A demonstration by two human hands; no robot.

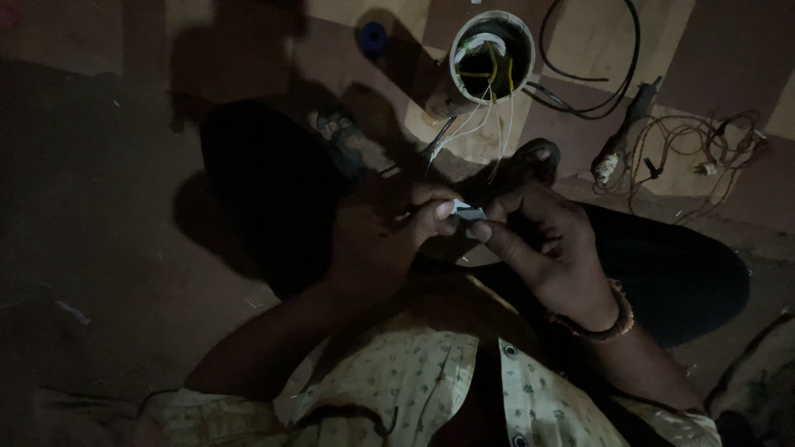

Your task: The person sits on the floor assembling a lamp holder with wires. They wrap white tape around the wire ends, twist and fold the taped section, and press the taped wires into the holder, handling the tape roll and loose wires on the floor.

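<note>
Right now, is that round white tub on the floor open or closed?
Open. The round white tub has no lid, and yellow and white wires show inside.

Two hands, the left hand (377, 240) and right hand (542, 244), meet at centre. One small white piece (468, 213) sits between them. One round white pot (491, 56) stands at twelve o'clock. One black cable (609, 83) and one tangled cord (704, 149) lie at two o'clock.

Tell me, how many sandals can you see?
2: one sandal left of the wire-filled round housing, the other sandal below it, near the right hand. Darkness may hide more.
</note>
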